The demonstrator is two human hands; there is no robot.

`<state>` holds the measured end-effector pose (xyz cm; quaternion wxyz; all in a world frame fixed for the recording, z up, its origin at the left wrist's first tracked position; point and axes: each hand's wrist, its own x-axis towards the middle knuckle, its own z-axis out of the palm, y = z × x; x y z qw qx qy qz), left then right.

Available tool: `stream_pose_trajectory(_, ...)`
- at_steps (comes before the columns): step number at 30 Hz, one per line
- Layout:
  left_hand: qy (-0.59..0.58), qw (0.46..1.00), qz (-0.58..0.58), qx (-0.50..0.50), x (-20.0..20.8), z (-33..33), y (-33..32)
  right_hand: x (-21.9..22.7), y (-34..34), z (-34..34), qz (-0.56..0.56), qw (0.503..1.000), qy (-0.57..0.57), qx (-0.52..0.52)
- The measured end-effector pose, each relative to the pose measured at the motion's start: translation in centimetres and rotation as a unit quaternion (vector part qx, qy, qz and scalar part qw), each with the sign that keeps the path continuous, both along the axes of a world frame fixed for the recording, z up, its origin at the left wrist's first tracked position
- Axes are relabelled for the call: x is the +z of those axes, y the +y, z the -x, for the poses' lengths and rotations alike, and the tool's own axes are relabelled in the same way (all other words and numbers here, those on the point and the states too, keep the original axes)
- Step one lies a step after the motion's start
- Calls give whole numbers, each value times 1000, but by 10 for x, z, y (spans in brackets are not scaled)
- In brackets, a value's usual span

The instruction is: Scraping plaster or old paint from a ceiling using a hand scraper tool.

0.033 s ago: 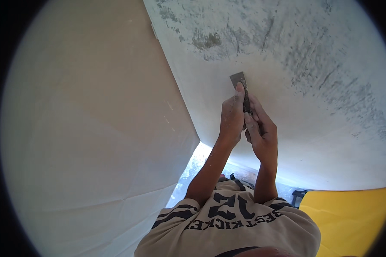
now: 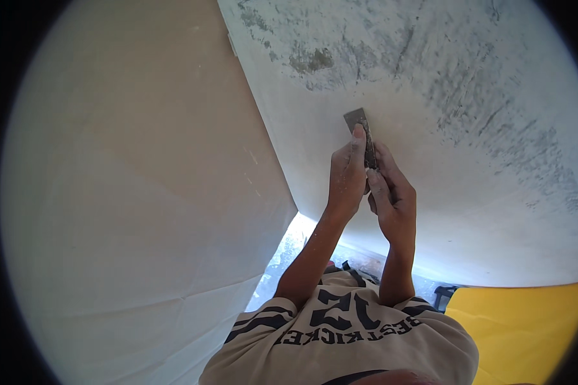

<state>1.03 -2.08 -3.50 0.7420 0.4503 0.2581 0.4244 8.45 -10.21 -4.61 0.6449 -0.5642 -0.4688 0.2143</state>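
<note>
The left hand grips the scraper, its blade toward eleven o'clock; the right hand grasps its lower end. Grey smears lie at two o'clock.

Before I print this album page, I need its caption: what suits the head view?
A scraper in the grip of left hand and right hand, before a pale, dark-streaked surface.

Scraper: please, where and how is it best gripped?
The scraper is probably best gripped by its narrow lower part, coming from the picture's lower side, since its wider end points away, toward the picture's top.
</note>
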Motion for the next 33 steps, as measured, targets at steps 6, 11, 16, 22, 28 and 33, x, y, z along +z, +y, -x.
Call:
stream_pose_trajectory(6,122,895,-311,295,-28,1,3,30,11,-12,21,973,-228,-32)
stream_pose_trajectory(11,-131,990,20,49,7,15,28,69,37,-6,-2,920,-389,-45)
stream_pose_trajectory(16,-239,971,13,-20,32,12,62,79,57,9,97,873,-477,-27)
stream_pose_trajectory(22,-329,939,92,-40,20,13,74,59,63,30,62,905,-416,-62)
stream_pose_trajectory(28,-373,916,109,-99,13,33,73,56,61,48,85,885,-456,-52)
stream_pose_trajectory(33,-412,889,64,-190,-1,27,74,33,62,49,97,899,-423,-56)
